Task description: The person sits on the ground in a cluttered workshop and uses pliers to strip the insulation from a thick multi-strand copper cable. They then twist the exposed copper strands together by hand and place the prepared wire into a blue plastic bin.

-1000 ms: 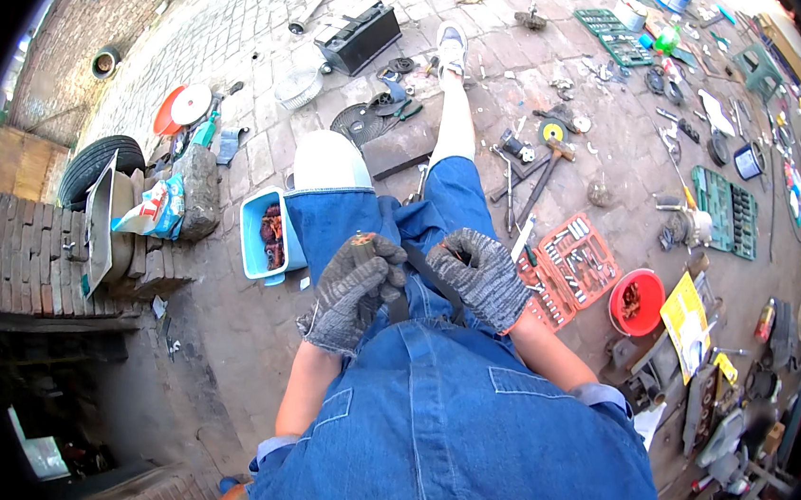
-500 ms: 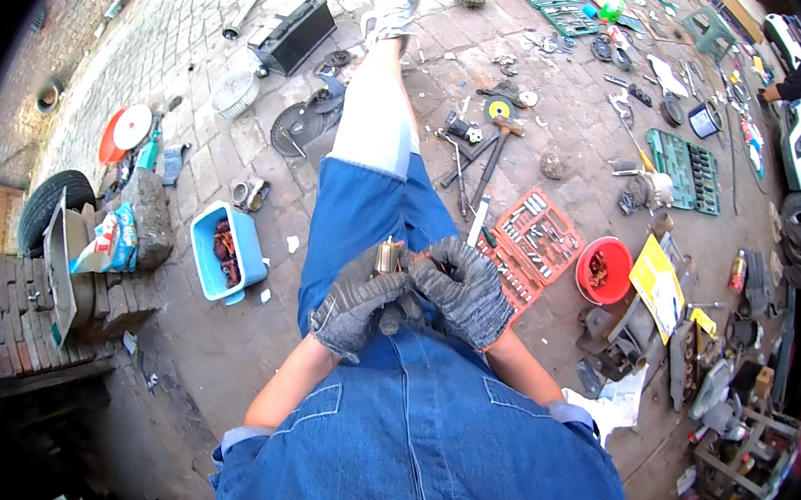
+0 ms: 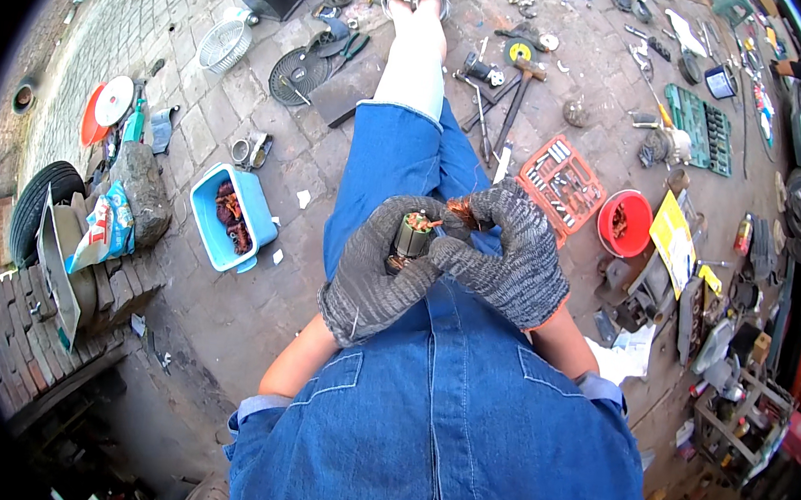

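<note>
Left of the denim-covered legs (image 3: 392,154) — a blue tub (image 3: 258,204) with reddish-brown clumps (image 3: 229,211) inside; on the right, a hammer (image 3: 516,106), an open red tool case (image 3: 562,183) and a red bucket (image 3: 640,221). Mid-view, a small metal cylinder (image 3: 412,240) with a coppery top, roughly upright, partly hidden in the gloved left hand's (image 3: 374,276) grasp; gloved right hand (image 3: 517,255) just beside — closed on a coppery wire tuft (image 3: 461,211).

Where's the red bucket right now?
In the head view, the red bucket is on the ground, right of the gloved right hand, between the open red tool case and the yellow sheet.
</note>
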The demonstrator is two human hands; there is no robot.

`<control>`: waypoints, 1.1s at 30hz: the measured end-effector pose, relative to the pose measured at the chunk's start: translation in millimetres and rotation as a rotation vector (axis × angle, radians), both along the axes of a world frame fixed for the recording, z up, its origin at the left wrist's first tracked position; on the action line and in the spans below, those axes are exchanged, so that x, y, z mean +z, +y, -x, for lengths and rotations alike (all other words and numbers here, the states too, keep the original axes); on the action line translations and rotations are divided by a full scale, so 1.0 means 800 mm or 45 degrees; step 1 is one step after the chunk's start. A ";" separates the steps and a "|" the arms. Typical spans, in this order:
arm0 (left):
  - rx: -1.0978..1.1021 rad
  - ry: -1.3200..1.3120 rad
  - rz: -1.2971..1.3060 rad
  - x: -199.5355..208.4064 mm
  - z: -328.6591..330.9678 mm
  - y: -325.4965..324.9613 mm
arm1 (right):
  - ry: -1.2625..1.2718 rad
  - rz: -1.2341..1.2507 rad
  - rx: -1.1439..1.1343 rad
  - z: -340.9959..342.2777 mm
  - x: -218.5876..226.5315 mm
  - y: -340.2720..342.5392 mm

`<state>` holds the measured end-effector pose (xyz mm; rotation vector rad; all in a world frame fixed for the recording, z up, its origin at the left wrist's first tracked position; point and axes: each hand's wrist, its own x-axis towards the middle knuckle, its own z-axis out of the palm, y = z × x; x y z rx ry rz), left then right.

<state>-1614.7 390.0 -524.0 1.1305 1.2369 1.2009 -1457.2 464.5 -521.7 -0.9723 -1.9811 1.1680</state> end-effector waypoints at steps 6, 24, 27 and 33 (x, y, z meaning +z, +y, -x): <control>0.048 0.202 0.068 -0.029 0.026 -0.007 | -0.211 -0.195 0.287 0.032 -0.013 0.022; 0.099 0.018 0.324 -0.071 0.057 0.028 | -0.256 0.647 0.179 0.062 -0.061 0.048; 0.184 -0.042 0.378 -0.077 0.058 0.046 | -0.273 0.633 0.049 0.075 -0.070 0.056; 0.508 -0.046 0.469 -0.120 0.126 0.127 | -0.190 0.704 -0.155 0.082 -0.087 0.108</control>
